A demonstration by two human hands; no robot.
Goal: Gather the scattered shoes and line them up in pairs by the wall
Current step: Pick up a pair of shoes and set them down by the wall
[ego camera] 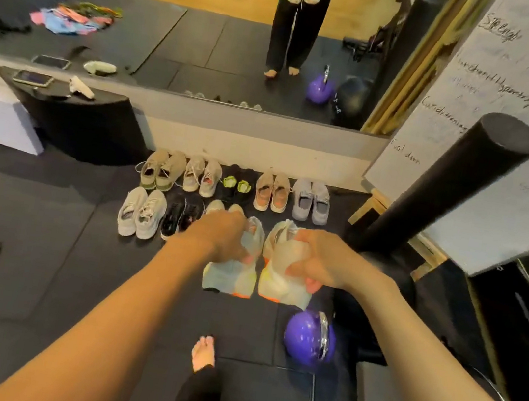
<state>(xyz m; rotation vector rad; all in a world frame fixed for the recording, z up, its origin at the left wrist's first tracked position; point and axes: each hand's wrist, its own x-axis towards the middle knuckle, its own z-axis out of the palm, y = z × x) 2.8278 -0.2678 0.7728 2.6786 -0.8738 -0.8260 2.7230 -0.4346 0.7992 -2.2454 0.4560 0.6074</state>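
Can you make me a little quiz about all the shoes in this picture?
1. True or false: the left hand holds a shoe and the right hand holds its mate.
2. How many pairs stand in the back row by the wall? A: three. B: five. C: eight.
3. Fill in the gap: the kettlebell on the floor is ____ in colour.

Key: 1 true; 2 B; 3 purple.
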